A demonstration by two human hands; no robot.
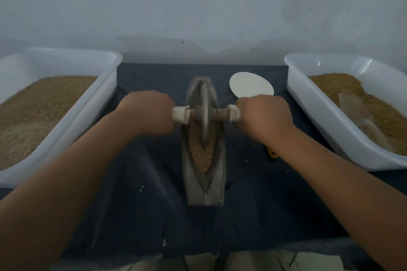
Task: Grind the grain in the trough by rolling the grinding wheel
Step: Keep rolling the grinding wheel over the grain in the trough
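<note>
Two hands on the grinding wheel (204,114), one to either side of the trough (204,187). Around the white-wrapped left handle (180,114), the left hand (147,112), curled tight, fingers folded under and out of sight. Around the matching right handle (234,112), the right hand (264,114), wrapped the same way. Between the two handles, a short brown axle (220,114) crosswise above the trough's rims. Wheel upright on its edge in the groove, in the far half of the trough's length. Trough long, grey and boat-shaped, pointing straight away from the person, centred on a dark blue cloth (253,193) over the desk. Heap of grain (201,154) in the groove on the near side of the wheel, narrowing to a point toward the near end. Far end of the groove mostly behind the disc, contents impossible to tell. At far left a white left tub (97,99), well filled with loose brown grain (39,105). At far right a white right tub (319,116) with more of the same and a translucent scoop (356,112) half sunk in it. Round white plate (248,86) flat on the cloth just beyond the right hand, near edge covered by the knuckles. Small yellow object (273,154) on the cloth under the right wrist, mostly hidden, too little showing to name. Few pale specks scattered over the cloth. Pale, scuffed wall (198,6) behind it all.
</note>
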